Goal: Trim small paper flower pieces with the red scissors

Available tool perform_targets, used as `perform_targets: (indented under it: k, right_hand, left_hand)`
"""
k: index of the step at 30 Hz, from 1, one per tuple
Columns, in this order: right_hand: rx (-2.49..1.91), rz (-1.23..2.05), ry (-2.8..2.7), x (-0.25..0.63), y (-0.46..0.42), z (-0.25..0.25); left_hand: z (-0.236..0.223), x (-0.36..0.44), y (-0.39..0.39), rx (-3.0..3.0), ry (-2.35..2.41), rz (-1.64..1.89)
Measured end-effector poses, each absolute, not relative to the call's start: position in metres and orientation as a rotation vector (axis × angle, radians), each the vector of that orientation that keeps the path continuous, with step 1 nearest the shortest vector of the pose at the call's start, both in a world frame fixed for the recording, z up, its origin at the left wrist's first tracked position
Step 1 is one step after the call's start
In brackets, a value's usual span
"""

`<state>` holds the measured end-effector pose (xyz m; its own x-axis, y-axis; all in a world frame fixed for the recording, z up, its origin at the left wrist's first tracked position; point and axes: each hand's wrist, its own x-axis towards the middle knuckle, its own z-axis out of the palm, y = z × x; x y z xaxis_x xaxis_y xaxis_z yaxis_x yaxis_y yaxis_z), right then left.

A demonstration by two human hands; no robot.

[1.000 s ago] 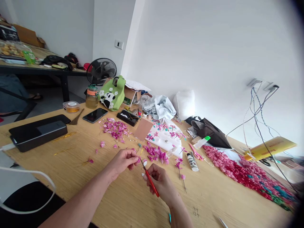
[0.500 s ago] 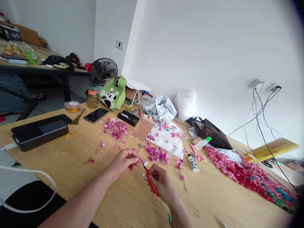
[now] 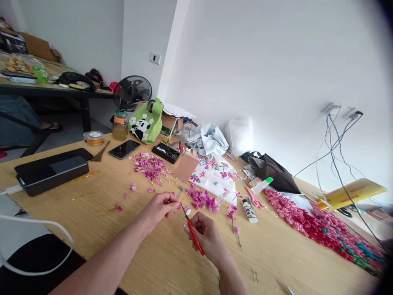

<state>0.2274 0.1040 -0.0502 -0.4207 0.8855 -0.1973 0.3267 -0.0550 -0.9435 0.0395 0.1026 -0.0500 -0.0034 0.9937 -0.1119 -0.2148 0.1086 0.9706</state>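
Observation:
My left hand (image 3: 164,206) pinches a small pink-purple petal piece (image 3: 179,206) between thumb and fingertips. Thin yellowish strands (image 3: 183,197) rise just beyond it. My right hand (image 3: 206,235) is closed around a red-handled tool (image 3: 195,237) with a slim dark tip; its exact kind is unclear. The tip points up and left, very near the piece in my left fingers, and I cannot tell whether they touch. A small white disc (image 3: 188,211) is beside the tip. Purple petals (image 3: 204,200) lie in a heap just behind my hands.
Another petal heap (image 3: 150,166), a phone (image 3: 124,149) and a black power bank (image 3: 55,174) are on the left. Rightward stand a small bottle (image 3: 250,212), pink scissors (image 3: 254,198) and bundled pink-red flowers (image 3: 307,221). A metal tip (image 3: 288,289) lies at the front edge.
The tool in my right hand has shifted slightly left and its angle is a little different. My left hand has barely moved and still pinches the petal piece.

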Motion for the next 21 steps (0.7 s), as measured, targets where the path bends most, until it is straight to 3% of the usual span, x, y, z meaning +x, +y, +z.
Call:
perform_targets:
  k: [21]
  right_hand:
    - [-1.259, 1.53, -1.699, 0.2253, 0.1042, -0.052]
  left_hand:
    - [-0.0549, 0.0397, 0.1032, 0.847, 1.049, 1.224]
